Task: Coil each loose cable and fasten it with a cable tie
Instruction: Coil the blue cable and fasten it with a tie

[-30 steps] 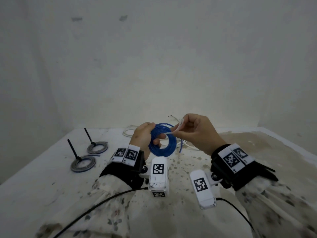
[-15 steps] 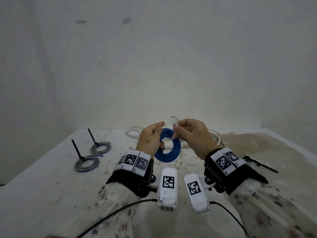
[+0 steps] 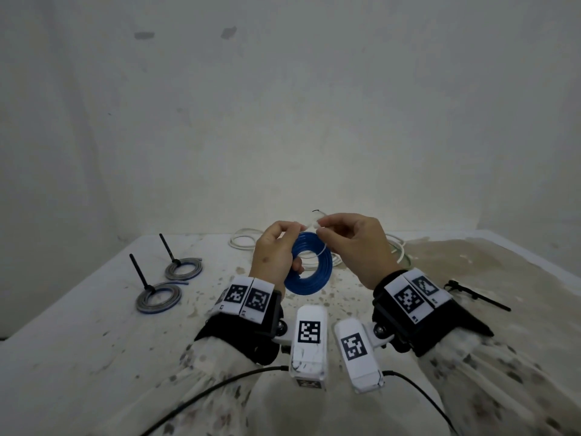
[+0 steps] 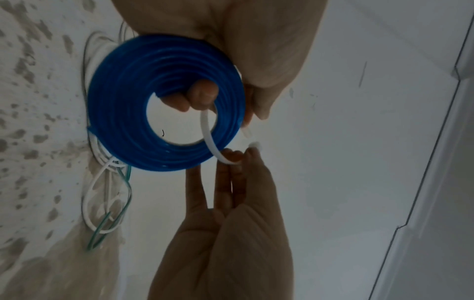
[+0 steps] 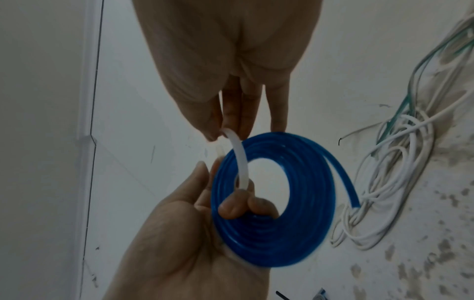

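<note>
The springy blue coil (image 3: 311,268) is being gripped at its rim by the left hand (image 3: 274,253) while the bendy white tie (image 4: 209,135) is being pinched by the right hand (image 3: 358,243), so slipping's probably likely.

Blue cable coil (image 3: 311,272); translucent white cable tie (image 4: 209,138); white and green loose cables (image 5: 400,162); two grey coils (image 3: 158,298) with black ties; white, brown-speckled table (image 3: 94,325); floral-print sleeves (image 3: 220,372); black-and-white checkered wrist markers (image 3: 248,298).
</note>
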